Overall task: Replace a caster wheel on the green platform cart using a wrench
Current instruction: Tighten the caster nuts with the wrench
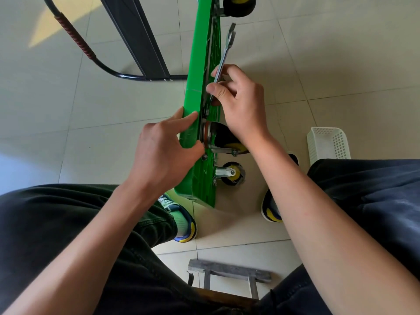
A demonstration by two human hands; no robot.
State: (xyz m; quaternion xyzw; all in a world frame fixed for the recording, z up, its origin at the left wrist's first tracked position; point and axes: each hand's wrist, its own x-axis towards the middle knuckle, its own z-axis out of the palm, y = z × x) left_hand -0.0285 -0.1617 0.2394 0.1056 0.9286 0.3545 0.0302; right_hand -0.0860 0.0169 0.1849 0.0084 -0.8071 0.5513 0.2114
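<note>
The green platform cart [195, 71] stands on its edge on the floor, underside facing right. My right hand [238, 101] grips a silver wrench [226, 48] against the underside, just above a black and yellow caster wheel [227, 139] on a metal bracket. The wrench's lower jaw is hidden by my fingers. My left hand [163, 153] holds the cart's top edge beside that caster, fingers stretched along the green deck. A smaller caster [231, 173] sits lower down, and another wheel [238, 5] is at the far end.
A white perforated basket [327, 144] stands on the tiled floor at the right. The cart's black handle [75, 42] and a dark panel [136, 37] lie to the left. A grey metal stool frame [227, 271] is between my knees. My shoes flank the cart.
</note>
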